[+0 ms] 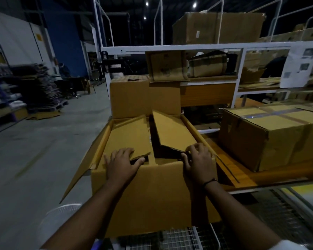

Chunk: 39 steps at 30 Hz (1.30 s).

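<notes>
The large open brown cardboard box (pixel 152 192) sits dead centre on a wire-mesh stand. The left hand (pixel 122 164) lies spread and flat on the box's left inner flap (pixel 126 138) at 9 o'clock. Its thumb is at the flap's near edge, possibly tucked under, though the dim light makes that hard to tell. The right hand (pixel 197 161) curls its fingers round the near edge of the right inner flap (pixel 173 134), which is tilted up. A taped brown carton (pixel 271 138) stands at 3 o'clock and a white metal shelf rack (pixel 170 47) at 12.
</notes>
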Available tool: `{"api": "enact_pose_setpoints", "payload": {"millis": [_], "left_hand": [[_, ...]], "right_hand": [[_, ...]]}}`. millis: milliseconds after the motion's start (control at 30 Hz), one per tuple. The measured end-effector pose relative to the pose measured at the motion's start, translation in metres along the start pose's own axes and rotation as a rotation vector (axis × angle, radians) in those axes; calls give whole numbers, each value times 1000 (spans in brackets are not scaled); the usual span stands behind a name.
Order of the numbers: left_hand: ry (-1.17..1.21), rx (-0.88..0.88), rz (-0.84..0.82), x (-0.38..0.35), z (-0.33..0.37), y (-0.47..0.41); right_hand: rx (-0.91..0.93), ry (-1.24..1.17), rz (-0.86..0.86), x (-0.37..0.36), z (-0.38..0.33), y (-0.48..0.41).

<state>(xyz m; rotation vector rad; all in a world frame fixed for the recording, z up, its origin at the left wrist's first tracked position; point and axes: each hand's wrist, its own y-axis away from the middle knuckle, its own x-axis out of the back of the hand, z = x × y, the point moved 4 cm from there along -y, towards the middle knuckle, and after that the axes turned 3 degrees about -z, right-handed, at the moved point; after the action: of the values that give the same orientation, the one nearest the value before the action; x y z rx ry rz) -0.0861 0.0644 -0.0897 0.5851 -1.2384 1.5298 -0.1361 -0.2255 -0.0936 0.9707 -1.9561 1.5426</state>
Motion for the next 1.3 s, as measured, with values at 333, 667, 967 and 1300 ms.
{"api": "enact_pose_setpoints", "payload": {"millis": [333, 667, 967, 1300], "left_hand": [[-25, -255, 73, -29, 92, 3], [70, -354, -49, -53, 172, -15], [151, -449, -328, -102, 257, -25], [-17, -471, -402, -142, 277, -50]], "right_hand": [[329, -127, -202, -20, -67, 6], [123, 206, -232, 15, 7, -63], [35, 410, -363, 12, 98, -69], [-370, -344, -319, -13, 151, -51]]}}
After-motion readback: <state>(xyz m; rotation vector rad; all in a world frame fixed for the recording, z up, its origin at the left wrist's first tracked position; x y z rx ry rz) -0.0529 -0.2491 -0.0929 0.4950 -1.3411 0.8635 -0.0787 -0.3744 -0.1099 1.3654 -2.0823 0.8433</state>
